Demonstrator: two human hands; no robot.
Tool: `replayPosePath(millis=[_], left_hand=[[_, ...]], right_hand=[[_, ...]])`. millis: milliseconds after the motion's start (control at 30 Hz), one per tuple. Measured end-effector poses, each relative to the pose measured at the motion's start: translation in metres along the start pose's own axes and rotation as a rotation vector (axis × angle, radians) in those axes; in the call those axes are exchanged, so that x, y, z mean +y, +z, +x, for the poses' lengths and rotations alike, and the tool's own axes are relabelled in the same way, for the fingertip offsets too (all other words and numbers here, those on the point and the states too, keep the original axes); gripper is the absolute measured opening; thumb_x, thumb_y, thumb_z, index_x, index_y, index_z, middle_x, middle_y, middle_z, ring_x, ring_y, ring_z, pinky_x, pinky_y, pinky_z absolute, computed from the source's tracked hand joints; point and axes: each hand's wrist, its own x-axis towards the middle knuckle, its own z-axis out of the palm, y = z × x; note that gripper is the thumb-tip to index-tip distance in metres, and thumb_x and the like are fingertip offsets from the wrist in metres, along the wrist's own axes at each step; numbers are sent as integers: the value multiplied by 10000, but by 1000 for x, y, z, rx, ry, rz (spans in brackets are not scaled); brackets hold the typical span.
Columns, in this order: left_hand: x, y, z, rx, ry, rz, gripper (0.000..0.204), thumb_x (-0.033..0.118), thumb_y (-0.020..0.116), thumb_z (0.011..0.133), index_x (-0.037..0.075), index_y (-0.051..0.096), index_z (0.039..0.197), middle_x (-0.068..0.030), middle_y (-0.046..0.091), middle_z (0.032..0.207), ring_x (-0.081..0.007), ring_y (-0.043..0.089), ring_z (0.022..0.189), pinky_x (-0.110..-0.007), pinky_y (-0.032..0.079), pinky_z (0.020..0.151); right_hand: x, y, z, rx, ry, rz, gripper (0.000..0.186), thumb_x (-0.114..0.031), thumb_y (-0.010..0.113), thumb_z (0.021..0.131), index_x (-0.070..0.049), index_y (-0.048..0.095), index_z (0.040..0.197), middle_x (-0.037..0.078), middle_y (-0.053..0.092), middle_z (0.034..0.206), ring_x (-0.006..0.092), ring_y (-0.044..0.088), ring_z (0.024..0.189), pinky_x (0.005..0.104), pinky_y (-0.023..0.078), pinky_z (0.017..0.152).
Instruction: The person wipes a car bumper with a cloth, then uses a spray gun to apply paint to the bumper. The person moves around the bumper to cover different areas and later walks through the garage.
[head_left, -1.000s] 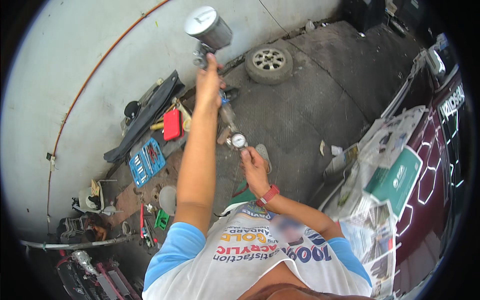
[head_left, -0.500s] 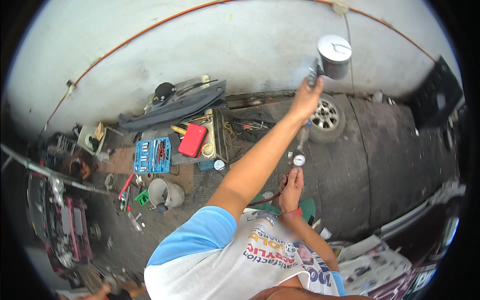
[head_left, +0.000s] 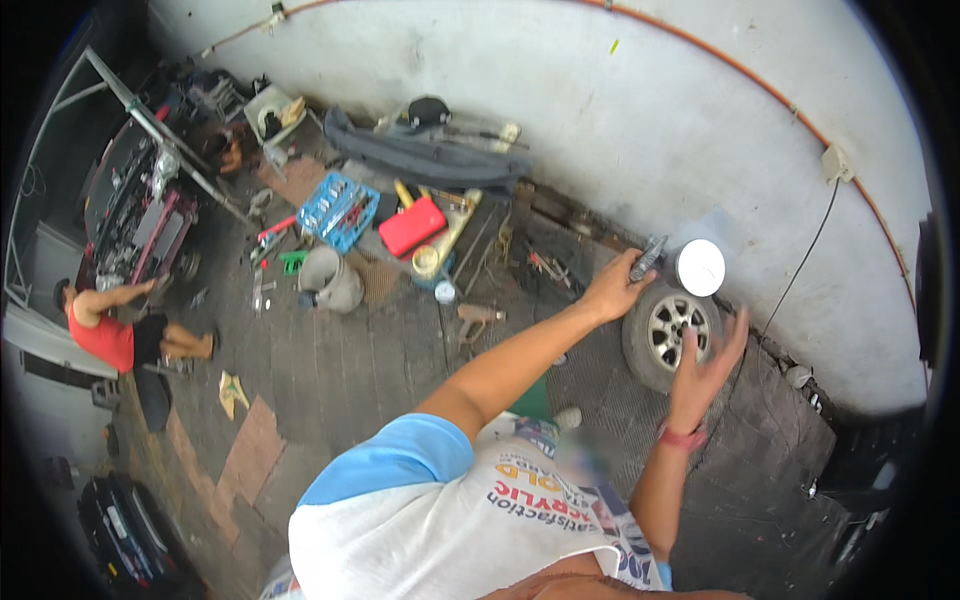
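Gripping a spray gun (head_left: pixel 665 262) by its grey handle, the left hand (head_left: pixel 612 290) is held out at the end of a straight arm, fingers closed round the grip. The gun's white round cup (head_left: pixel 700 267) shows just to the right of that hand, directly above a car wheel (head_left: pixel 668 335) that lies flat on the dark floor at the foot of the pale wall (head_left: pixel 620 110). The right hand (head_left: pixel 705 365) is raised beside the wheel's right edge — fingers spread wide, palm open, nothing held — and it is kept apart from the gun, a little below the cup. A red band is worn at that wrist. Everything else is placed to the left of the wheel: a red flat can (head_left: pixel 412 226) and a yellow round tin (head_left: pixel 426 262) nearest, then a blue tool case (head_left: pixel 338 208) lying open with its sockets showing, and a grey bucket (head_left: pixel 328 282) tipped on its side just below the case. A long dark car panel (head_left: pixel 430 160) is laid along the wall base above the red can. Far to the left of the wheel, another person in a red top (head_left: pixel 105 335) is seen sitting on the floor — beside a stripped red car body (head_left: pixel 135 215).
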Motion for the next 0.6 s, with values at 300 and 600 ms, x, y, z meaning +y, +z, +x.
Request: replayPosePath(millis=[300,600], left_hand=[[-66,36,-3,67,-226,202,554,314,706,1010,17,507,1432,-261,599,1355,-471,624,1213,-524,509,1012],[-175,34,54,-83,-280,212,568,304,718,1000,39,495,1451,-259,602,1345,-499,617,1205,-525,515,997]], right_hand=[[66,56,89,-607,-235,-391,686,-282,889,793,-78,638,1398,172,664,1300,390,687,1115,458,584,880],[125,149,121,-886,-161,-385,747,-129,906,751,-144,595,1430,144,619,1341,337,664,1202,421,596,909]])
